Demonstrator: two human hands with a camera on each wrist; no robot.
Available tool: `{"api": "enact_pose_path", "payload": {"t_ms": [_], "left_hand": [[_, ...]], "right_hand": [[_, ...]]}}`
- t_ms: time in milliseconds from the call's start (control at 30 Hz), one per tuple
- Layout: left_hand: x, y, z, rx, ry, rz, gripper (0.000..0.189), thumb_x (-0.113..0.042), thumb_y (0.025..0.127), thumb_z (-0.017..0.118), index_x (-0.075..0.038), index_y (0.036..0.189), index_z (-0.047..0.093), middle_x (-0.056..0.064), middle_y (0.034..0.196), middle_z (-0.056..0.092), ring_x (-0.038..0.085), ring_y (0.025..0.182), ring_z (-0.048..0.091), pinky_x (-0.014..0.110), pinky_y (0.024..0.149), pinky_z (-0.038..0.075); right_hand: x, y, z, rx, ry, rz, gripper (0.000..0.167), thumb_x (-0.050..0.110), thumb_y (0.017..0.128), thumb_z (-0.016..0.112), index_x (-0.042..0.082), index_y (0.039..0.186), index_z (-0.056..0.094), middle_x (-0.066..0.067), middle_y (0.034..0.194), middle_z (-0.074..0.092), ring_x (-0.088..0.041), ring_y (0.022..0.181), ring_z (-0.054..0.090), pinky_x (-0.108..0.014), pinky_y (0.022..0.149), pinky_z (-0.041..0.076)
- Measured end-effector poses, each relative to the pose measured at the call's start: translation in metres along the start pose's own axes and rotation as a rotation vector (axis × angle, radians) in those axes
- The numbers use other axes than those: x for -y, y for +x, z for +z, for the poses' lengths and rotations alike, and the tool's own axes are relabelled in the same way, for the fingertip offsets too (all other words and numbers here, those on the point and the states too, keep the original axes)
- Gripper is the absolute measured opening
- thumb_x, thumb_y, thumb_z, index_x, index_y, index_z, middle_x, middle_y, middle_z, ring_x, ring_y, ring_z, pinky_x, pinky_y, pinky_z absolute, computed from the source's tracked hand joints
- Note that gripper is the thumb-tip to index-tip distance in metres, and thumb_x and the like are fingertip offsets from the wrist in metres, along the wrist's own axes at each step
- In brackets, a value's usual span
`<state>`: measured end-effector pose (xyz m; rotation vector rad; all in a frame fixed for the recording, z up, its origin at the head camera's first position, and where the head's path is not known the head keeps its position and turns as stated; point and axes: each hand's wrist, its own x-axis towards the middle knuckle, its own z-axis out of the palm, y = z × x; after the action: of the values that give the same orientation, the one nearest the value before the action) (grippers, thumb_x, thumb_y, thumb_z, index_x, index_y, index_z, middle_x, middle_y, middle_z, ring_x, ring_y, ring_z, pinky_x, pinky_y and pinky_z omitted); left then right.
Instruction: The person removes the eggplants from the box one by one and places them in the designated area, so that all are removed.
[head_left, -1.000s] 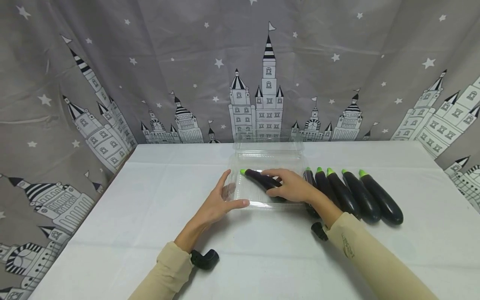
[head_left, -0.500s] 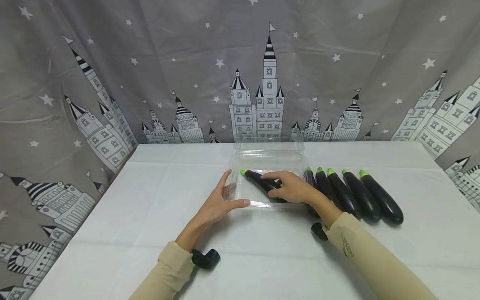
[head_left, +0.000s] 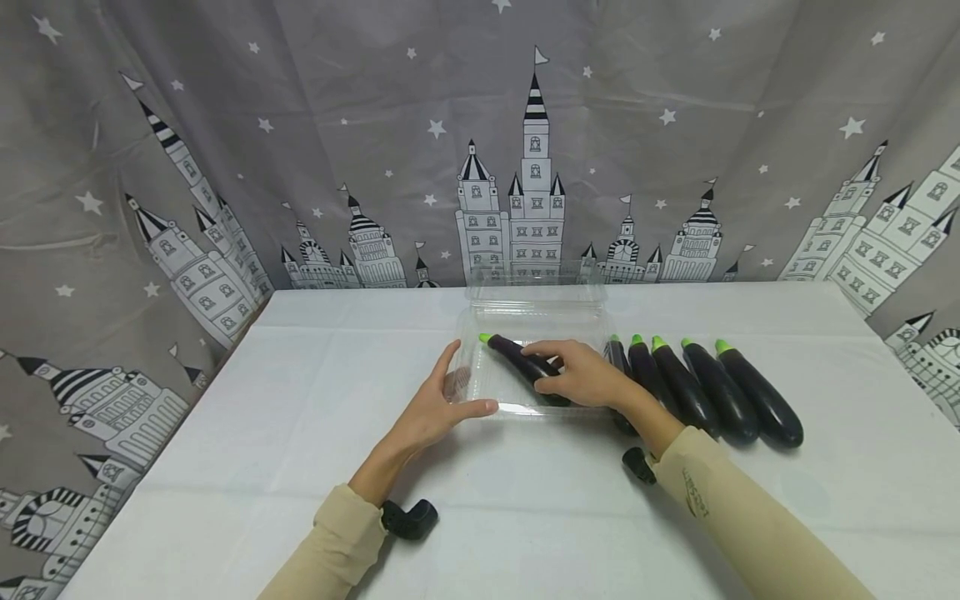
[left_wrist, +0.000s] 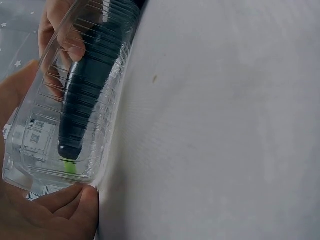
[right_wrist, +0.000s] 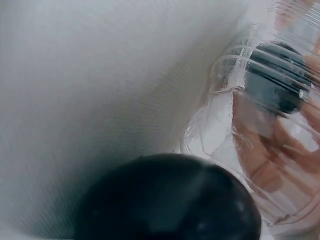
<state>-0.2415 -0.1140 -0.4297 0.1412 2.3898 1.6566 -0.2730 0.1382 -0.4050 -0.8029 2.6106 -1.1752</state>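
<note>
A clear plastic clamshell container [head_left: 483, 392] lies on the table with its lid [head_left: 536, 292] raised at the back. Inside it, one dark eggplant [head_left: 512, 353] rests diagonally, its green stem end toward the far left. My right hand [head_left: 581, 372] grips this eggplant near its thick end, thumb on the near side. At the container's left near corner, my left hand [head_left: 430, 411] holds the wall, thumb along the front. Through the ribbed plastic in the left wrist view, the eggplant [left_wrist: 87, 95] and the right fingers [left_wrist: 72, 45] show.
Several more eggplants [head_left: 723, 392] lie side by side right of the container, stems pointing away. The nearest one is partly behind the right forearm. A white cloth [head_left: 337, 350] covers the table. A grey castle-print curtain [head_left: 420, 167] hangs behind.
The eggplant's stem end has shifted slightly away from me inside the container. Both hands stay nearly where they were.
</note>
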Motion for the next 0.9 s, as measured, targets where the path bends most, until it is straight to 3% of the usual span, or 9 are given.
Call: {"api": "enact_pose_path", "payload": {"t_ms": [333,533,900], "left_hand": [[-0.0001,0.0005,0.0000,-0.007,0.019,-0.005,0.111,-0.033,0.076,0.086,-0.028,0.159,0.014,0.021,0.159,0.023,0.038,0.145,0.023,0.059,0.112,0.022],[0.0008,0.0002,0.0004,-0.010,0.022,-0.011,0.111,-0.034,0.076,0.086,-0.028,0.159,0.014,0.021,0.158,0.025,0.039,0.145,0.023,0.060,0.112,0.021],[0.0007,0.0009,-0.0005,-0.005,0.016,-0.010,0.113,-0.033,0.075,0.087,-0.028,0.159,0.012,0.020,0.158,0.025,0.038,0.144,0.024,0.059,0.112,0.022]], "right_hand": [[0.0003,-0.0016,-0.0024,-0.023,0.096,0.004,0.054,0.003,0.087,0.061,0.009,0.140,0.054,-0.020,0.134,0.055,-0.036,0.109,0.060,-0.042,0.081,0.053],[0.0010,-0.0024,-0.0037,-0.044,0.108,0.008,0.053,0.007,0.089,0.061,0.009,0.141,0.053,-0.020,0.137,0.053,-0.038,0.112,0.059,-0.047,0.086,0.052],[0.0043,-0.0082,-0.0044,-0.185,0.153,0.048,0.055,0.017,0.090,0.065,0.015,0.144,0.052,-0.015,0.142,0.050,-0.036,0.113,0.058,-0.051,0.086,0.050]]}}
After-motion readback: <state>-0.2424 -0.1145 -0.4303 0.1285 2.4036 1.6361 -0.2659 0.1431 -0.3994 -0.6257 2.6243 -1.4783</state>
